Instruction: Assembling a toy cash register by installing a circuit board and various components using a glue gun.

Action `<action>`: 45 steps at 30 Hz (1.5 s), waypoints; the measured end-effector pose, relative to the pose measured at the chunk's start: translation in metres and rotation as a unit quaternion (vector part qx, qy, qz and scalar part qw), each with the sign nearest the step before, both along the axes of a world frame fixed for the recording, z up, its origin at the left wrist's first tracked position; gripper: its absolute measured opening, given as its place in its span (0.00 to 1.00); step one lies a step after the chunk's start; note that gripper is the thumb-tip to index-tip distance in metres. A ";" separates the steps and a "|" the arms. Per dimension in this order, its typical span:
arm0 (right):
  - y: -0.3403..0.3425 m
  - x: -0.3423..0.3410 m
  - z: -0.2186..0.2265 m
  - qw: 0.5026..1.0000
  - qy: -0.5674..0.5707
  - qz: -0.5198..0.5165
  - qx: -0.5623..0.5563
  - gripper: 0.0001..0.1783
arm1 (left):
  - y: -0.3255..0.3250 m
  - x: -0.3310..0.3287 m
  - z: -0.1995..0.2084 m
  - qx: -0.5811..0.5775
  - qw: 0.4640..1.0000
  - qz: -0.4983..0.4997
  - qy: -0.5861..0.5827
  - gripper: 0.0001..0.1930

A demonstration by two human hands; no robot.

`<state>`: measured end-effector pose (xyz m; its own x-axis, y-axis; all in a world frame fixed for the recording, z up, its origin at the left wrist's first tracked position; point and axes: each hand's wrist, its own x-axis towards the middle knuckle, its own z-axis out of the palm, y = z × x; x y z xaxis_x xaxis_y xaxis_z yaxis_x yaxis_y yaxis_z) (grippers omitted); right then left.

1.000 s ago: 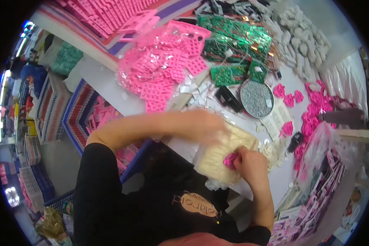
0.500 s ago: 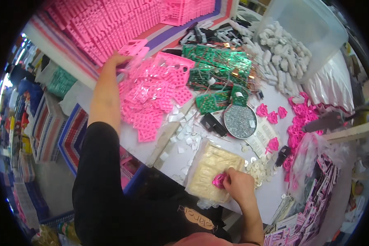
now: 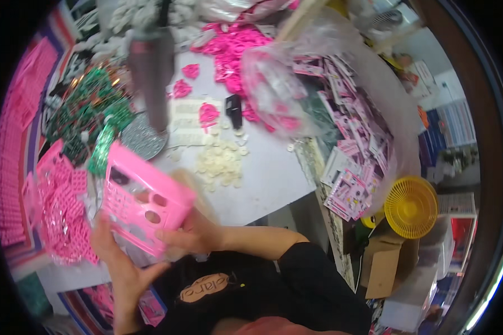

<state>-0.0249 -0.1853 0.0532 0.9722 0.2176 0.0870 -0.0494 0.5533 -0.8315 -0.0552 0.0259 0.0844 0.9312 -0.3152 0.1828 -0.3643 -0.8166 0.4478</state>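
Observation:
A pink plastic casing [image 3: 176, 195] with round holes and a rectangular opening is tilted above the table's near edge. My right hand [image 3: 194, 231] grips its lower right side, thumb on the front. My left hand [image 3: 120, 265] is slightly blurred at the casing's lower left, thumb spread away from the fingers; whether its fingertips touch the edge is hard to tell. Behind the casing, a cream padded block [image 3: 198, 190] shows only in part. Beyond it lie a round dish of small silver pieces [image 3: 145, 137] and a pile of cream discs [image 3: 221, 162].
A blurred dark tool [image 3: 151, 72] hangs over the dish. Green circuit boards with wires [image 3: 84, 111] and pink perforated parts [image 3: 67, 212] lie left. Pink coils [image 3: 235, 50] sit at the back. Printed cards [image 3: 355, 128] fill a plastic bag on the right.
The view has swung to the right. My left hand has come in from the pink parts at the left; my right hand has left the pink coil on the padded block and now holds a pink casing.

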 end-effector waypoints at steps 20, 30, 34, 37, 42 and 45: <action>-0.521 0.037 0.026 0.477 0.082 -0.275 -0.831 0.24 | -0.037 0.015 -0.034 -0.457 0.873 0.047 0.165 0.27; -0.586 0.042 0.133 0.712 -0.041 -0.356 -0.604 0.18 | -0.072 0.009 -0.029 -0.432 0.896 -0.001 0.100 0.20; -0.495 0.069 0.138 0.665 -0.199 -0.459 -0.555 0.13 | -0.097 0.005 -0.029 -0.430 0.900 -0.023 0.066 0.22; -0.359 0.083 0.118 0.770 -0.187 -0.330 -0.513 0.08 | -0.096 0.004 -0.033 -0.365 0.929 -0.047 0.045 0.30; -0.122 0.001 0.082 0.882 -0.234 -0.062 -0.404 0.14 | -0.111 0.015 -0.036 -0.403 0.908 -0.114 0.018 0.34; -0.056 0.008 0.072 0.782 -0.406 -0.103 -0.461 0.17 | -0.114 0.005 -0.052 -0.592 0.787 0.065 0.161 0.28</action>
<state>-0.0167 -0.2411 0.1249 0.7008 0.3975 0.5923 0.7132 -0.3743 -0.5926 -0.0504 -0.0879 0.0320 0.9997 0.0004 0.0244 -0.0239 0.2223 0.9747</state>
